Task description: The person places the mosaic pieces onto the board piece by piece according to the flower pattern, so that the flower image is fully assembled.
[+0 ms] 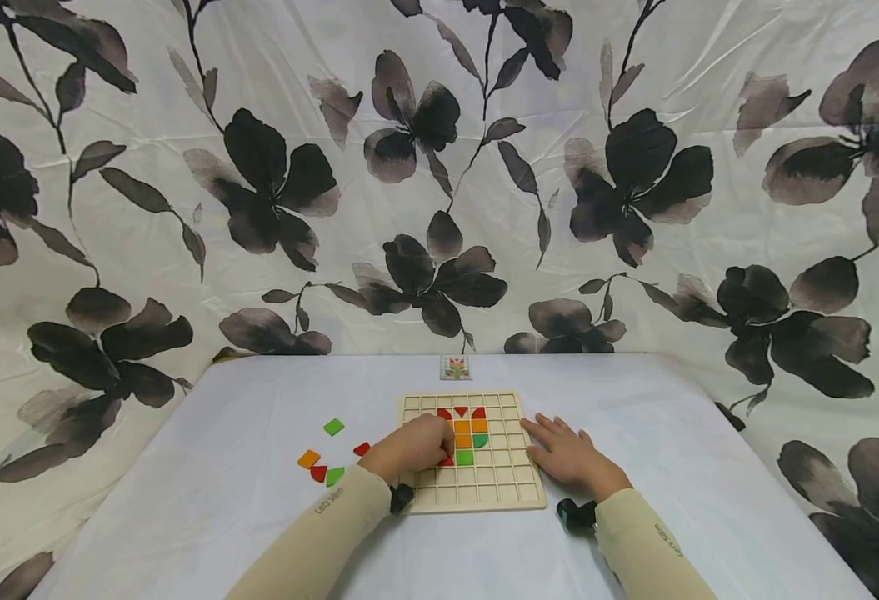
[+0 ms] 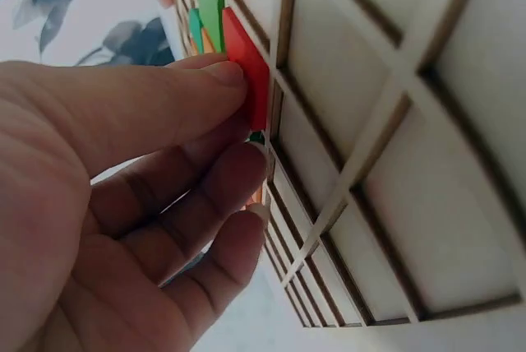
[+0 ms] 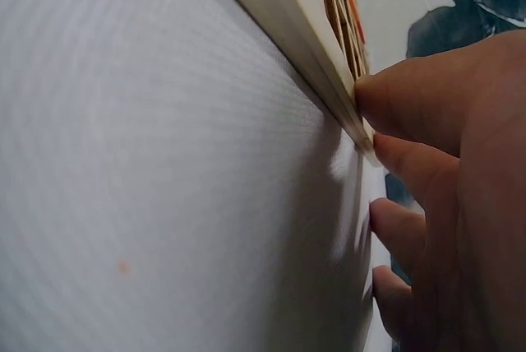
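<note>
Head view — pinching a red piece (image 2: 256, 64) with the curled left hand (image 1: 412, 448), at nine o'clock from a green square (image 1: 465, 457). Touching the grid board (image 1: 502, 481) at three o'clock — with a spread, palm-down right hand (image 1: 570, 457).

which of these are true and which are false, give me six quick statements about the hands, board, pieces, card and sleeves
1. The left hand holds a red piece at the grid board. True.
2. The right hand is lifted well away from the grid board. False: it touches the board's right edge.
3. A light green square sits on the grid board. True.
4. The small picture card lies on the grid board. False: it is on the table, beyond the board's far edge.
5. All loose pieces left of the board are green. False: red and orange ones lie there too.
6. Both sleeves are beige. True.
</note>
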Available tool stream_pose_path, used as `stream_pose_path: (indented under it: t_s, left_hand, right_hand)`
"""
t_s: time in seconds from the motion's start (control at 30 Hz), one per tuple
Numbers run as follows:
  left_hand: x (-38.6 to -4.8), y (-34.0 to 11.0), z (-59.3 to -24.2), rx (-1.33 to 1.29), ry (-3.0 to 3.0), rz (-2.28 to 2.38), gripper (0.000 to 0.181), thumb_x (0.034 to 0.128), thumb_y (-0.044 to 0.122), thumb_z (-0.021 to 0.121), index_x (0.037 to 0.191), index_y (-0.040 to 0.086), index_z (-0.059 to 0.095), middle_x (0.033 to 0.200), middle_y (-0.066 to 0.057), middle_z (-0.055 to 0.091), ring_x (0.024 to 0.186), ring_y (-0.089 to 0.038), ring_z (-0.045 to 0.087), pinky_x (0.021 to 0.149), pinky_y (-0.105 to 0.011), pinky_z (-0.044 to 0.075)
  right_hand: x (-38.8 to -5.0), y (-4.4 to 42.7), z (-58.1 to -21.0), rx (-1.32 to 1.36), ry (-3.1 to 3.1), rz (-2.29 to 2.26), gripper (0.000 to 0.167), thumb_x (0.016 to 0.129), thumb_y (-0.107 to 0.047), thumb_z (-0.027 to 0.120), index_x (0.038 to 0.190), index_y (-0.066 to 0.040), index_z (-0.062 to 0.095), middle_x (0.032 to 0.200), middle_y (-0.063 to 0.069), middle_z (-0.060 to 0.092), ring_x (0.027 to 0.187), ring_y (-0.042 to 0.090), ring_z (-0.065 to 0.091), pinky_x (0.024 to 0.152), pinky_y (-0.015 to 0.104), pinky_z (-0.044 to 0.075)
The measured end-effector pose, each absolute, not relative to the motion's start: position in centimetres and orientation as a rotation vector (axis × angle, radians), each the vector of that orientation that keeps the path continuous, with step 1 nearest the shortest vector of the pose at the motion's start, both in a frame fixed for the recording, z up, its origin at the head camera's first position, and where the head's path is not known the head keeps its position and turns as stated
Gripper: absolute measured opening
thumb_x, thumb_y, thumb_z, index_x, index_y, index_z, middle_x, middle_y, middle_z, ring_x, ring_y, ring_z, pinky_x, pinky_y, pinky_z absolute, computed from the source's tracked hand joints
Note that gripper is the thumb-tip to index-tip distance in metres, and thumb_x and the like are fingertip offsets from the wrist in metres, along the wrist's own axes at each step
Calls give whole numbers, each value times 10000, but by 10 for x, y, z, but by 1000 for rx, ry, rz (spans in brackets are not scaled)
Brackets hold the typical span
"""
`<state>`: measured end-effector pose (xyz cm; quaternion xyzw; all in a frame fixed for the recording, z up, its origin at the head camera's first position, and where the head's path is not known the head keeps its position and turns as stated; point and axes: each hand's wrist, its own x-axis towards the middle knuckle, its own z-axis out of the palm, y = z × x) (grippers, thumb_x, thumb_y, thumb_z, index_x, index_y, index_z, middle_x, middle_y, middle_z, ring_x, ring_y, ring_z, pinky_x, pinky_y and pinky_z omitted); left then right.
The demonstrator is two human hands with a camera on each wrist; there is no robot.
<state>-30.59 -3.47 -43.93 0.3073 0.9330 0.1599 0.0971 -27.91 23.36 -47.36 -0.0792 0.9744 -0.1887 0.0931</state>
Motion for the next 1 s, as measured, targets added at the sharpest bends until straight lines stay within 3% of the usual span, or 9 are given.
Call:
stream_pose_path:
  t_s: [0.3, 0.57, 0.8, 1.0]
  left_hand:
    - [-299, -38, -439, 907, 2789, 447, 122, 884, 50, 651, 851, 127, 739, 798, 65, 649, 734, -109, 529, 747, -236, 509]
    - [-306, -67, -435, 876, 2811, 592, 129, 915, 86, 626, 954, 122, 743, 940, 33, 694, 851, -114, 581, 813, -315, 516]
    - [-313, -101, -427, 667, 2877, 591, 119, 926, 129, 639, 1004, 102, 724, 935, 14, 670, 810, -120, 556, 759, -307, 512]
    - [-314, -126, -428, 452, 2911, 483, 148, 908, 149, 659, 1026, 81, 717, 951, -19, 673, 824, -143, 574, 799, -351, 520]
  right_hand:
    - [-279, 235, -475, -240, 2895, -556, 536, 1002, -357, 447, 1508, -215, 344, 1587, 123, 274, 1463, 432, 184, 1101, 711, 100]
    - [-279, 235, -473, -244, 2896, -559, 535, 1001, -357, 447, 1506, -211, 350, 1586, 127, 276, 1462, 434, 184, 1099, 713, 101]
    - [-280, 234, -473, -253, 2907, -555, 532, 998, -351, 451, 1501, -206, 361, 1583, 129, 283, 1459, 437, 193, 1098, 713, 104]
    - [-279, 233, -472, -238, 2896, -554, 537, 999, -352, 453, 1504, -201, 355, 1583, 128, 283, 1460, 431, 193, 1098, 713, 106]
